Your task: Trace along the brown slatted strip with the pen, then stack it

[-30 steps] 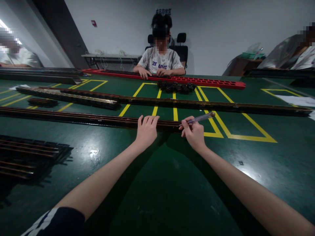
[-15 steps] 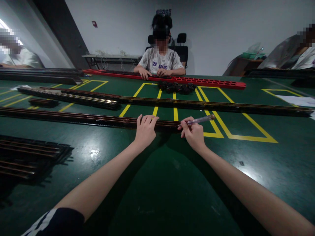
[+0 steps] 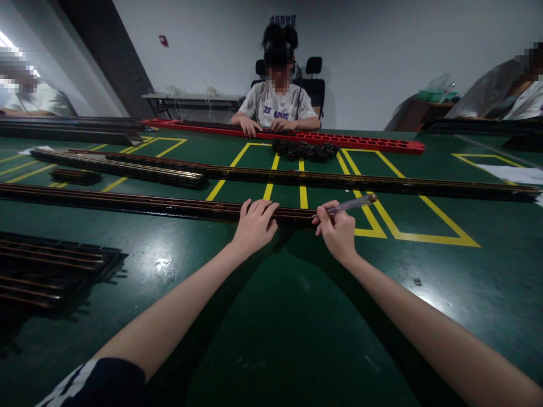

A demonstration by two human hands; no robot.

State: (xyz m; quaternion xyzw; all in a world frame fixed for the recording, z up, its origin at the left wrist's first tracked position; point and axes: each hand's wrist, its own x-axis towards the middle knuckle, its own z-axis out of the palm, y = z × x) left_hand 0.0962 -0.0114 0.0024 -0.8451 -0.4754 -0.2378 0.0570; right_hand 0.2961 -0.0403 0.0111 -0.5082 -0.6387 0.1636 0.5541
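A long black strip (image 3: 182, 208) with copper-coloured lines runs across the green table in front of me. My left hand (image 3: 255, 229) lies over its right part, the fingers bent over the far edge and the thumb on the near side. In a pinch grip, my right hand (image 3: 340, 232) holds a screwdriver (image 3: 352, 203) with a clear handle. The handle points up to the right, while the thin tip meets the strip near its right end. What exactly the tip touches is too small to tell.
More long black strips (image 3: 382, 183) lie beyond, and a stack of shorter ones (image 3: 51, 257) is at left. Yellow tape lines (image 3: 436, 240) mark the table. Across it, a person (image 3: 278, 107) works at a red slotted rail (image 3: 373, 142) near black parts (image 3: 303, 150).
Both hands have shifted slightly right along the strip, the screwdriver moving with my right hand. My left thumb has come down lower on the near side.
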